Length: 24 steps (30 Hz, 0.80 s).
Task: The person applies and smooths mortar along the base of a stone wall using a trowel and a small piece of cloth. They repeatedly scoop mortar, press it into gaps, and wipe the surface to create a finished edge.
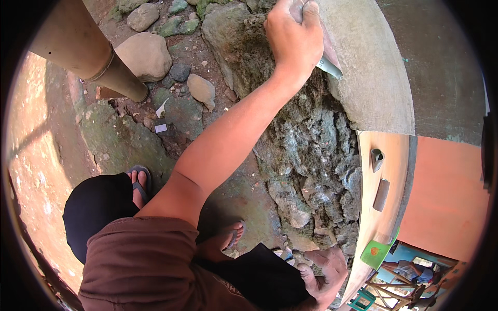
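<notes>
The fingers of the left hand [295, 39] are closed on a folded sheet [332, 49], with the thumb pressed along its near-right side; the grip is narrow and appears firm. The far fingertips run out of view at the upper edge and cannot be verified. The sheet, judged to be abrasive paper, is pinkish on one face, with a grey-green corner projecting from the near side of the fist. It is located at the far right, over the left edge of the grey slab [373, 67]. Whether it bears on the slab or is held just off it cannot be determined.

The fingers of the right hand [327, 272], near right, are loosely curled, with a moderate gap between thumb and fingers. Nothing is seen within them; they are dusty. This hand is beside the left edge of the wooden board [371, 212]; contact with it is not confirmed.

On the board are a curled piece [377, 160] and, nearer, a rolled piece [381, 195], lying apart. The rough stone wall [316, 150] is left of the board.

Assessment of handling: the sheet is best kept backed by several fingers, with even pressure and the fold held tight. The projecting corner should be tucked in, as it could catch or tear on the slab's edge. Knuckles should be kept clear of the rough stone.
</notes>
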Each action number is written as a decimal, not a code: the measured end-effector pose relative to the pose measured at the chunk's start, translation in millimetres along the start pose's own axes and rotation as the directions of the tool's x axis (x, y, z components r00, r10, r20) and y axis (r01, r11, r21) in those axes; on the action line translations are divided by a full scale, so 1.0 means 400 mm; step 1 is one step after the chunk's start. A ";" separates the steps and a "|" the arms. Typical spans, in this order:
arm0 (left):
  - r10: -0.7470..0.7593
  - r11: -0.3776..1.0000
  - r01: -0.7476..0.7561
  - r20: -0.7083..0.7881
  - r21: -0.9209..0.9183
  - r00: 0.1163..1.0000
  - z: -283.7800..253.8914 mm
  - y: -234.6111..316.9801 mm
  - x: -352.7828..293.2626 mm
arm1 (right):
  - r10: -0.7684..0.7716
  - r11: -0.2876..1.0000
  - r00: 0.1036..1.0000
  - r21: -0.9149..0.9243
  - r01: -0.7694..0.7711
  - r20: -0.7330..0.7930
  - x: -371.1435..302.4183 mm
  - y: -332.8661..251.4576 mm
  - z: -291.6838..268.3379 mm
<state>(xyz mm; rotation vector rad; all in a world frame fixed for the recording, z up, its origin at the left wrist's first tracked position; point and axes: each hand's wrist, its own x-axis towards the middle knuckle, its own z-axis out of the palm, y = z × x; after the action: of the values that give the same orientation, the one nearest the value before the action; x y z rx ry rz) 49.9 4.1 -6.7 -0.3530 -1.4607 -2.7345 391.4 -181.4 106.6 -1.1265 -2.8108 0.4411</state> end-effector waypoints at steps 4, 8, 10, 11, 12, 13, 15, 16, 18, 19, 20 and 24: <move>-0.067 0.997 0.062 0.092 0.052 0.993 -0.028 0.012 -0.075 | 0.010 1.000 1.000 -0.007 -0.010 -0.006 -0.011 0.030 0.004; 0.125 0.990 -0.124 -0.018 0.064 0.992 -0.014 -0.016 -0.012 | 0.013 1.000 1.000 -0.026 -0.013 -0.003 -0.001 0.011 -0.006; 0.026 0.999 -0.028 0.049 0.044 0.998 -0.020 0.002 0.047 | -0.020 1.000 1.000 0.002 0.020 -0.014 -0.003 -0.007 -0.002; 0.005 0.999 -0.007 0.035 0.041 0.999 -0.015 0.007 0.027 | -0.003 1.000 1.000 0.010 0.003 -0.017 -0.013 -0.013 -0.004; -0.016 0.999 0.015 0.021 0.037 1.000 -0.014 0.010 -0.007 | 0.014 1.000 1.000 -0.011 -0.014 -0.027 -0.020 -0.012 -0.008; -0.098 0.993 0.089 0.105 0.082 0.990 -0.027 0.011 -0.033 | 0.026 0.999 0.999 -0.028 -0.027 -0.040 -0.021 -0.007 -0.010; 0.011 0.994 -0.019 0.073 0.107 0.997 -0.040 -0.001 -0.069 | 0.056 0.997 0.997 -0.049 -0.058 -0.045 -0.020 0.011 -0.007; 0.014 0.995 -0.023 0.083 0.102 0.996 -0.040 0.005 -0.077 | 0.040 0.998 0.999 -0.038 -0.042 -0.034 -0.017 0.015 -0.007; -0.037 0.997 0.029 0.116 0.067 0.993 -0.040 0.015 -0.010 | 0.002 1.000 1.000 -0.003 -0.002 -0.024 -0.007 0.017 0.005; 0.141 0.984 -0.154 0.129 0.093 0.982 -0.032 -0.002 0.007 | -0.004 1.000 1.000 0.010 0.004 -0.013 -0.006 0.005 0.002; 0.075 0.994 -0.083 0.098 0.074 0.992 -0.026 -0.007 0.003 | -0.004 1.000 1.000 0.006 0.004 -0.021 -0.008 0.000 0.000; -0.093 0.993 0.088 0.071 0.077 0.993 -0.029 0.021 -0.079 | 0.015 0.999 0.999 -0.031 -0.016 -0.042 -0.006 -0.001 0.001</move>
<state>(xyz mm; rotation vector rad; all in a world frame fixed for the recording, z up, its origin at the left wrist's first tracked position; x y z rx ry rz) 79.7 -12.9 -12.9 -0.3996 -1.6304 -2.7549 392.6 -183.3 106.6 -1.1504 -2.7847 0.3723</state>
